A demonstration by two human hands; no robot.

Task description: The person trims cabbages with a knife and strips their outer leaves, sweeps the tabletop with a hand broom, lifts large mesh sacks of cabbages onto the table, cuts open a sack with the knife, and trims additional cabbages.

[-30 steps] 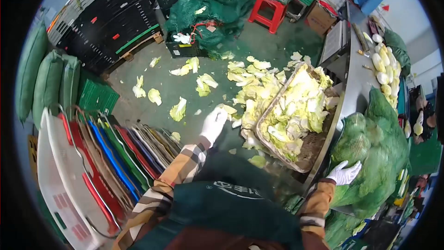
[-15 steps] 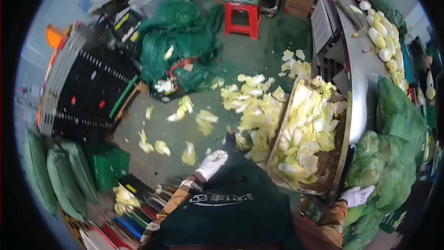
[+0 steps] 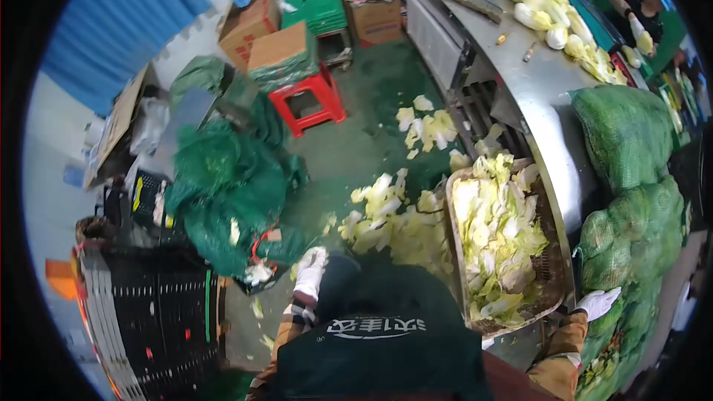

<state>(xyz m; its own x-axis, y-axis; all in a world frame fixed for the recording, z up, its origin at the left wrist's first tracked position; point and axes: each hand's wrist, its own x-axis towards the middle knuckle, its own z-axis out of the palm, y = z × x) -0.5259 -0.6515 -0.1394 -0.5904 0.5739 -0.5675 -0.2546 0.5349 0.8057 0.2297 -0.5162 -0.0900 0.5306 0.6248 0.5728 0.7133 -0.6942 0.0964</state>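
My left hand (image 3: 310, 272), in a white glove, hangs beside my dark apron (image 3: 379, 327) above the floor. Its fingers are curled together, and no object shows in them. My right hand (image 3: 598, 303), also white-gloved, has its fingers stretched out beside a full green mesh sack (image 3: 627, 241); whether it touches the sack I cannot tell. Between my body and the steel table stands a brown plastic crate (image 3: 558, 282) heaped with pale cabbage leaves (image 3: 494, 234). More loose leaves (image 3: 408, 234) lie on the floor left of the crate.
Chinese cabbages (image 3: 538, 4) lie along the steel table (image 3: 512, 52), with a person (image 3: 635, 11) beyond them. A red stool (image 3: 308, 100) bears a carton. Green netting (image 3: 223, 193) is heaped on the left, near stacked black crates (image 3: 160, 312).
My view has turned right and moved forward, so the stool and netting shift left and the table shows more. My right hand passes along the mesh sacks; the crate stays beside me.
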